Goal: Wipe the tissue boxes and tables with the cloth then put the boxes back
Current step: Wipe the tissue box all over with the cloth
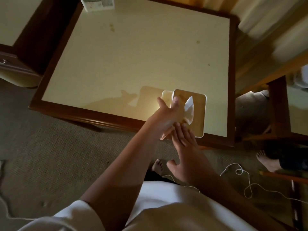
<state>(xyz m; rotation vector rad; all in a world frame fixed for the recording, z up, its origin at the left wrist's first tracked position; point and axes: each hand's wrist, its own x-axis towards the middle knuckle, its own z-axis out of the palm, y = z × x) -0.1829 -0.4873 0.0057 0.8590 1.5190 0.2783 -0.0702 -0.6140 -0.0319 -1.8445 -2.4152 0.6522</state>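
A tissue box [198,112] with a wooden top and white sides stands at the near right corner of the cream table [126,60], a white tissue sticking up from it. My left hand [166,114] lies over the box's left part, thumb and forefinger stretched out, pressing a peach cloth [164,135] that shows bunched under the wrist. My right hand [183,140] reaches in from below. Its straight fingers touch the near edge of the box beside the cloth.
A white labelled box [97,4] sits at the table's far edge. Small stains [112,27] mark the tabletop. A chair [15,70] stands left and another table [280,104] right. A white cord [246,184] and another person's foot [268,161] lie on the carpet.
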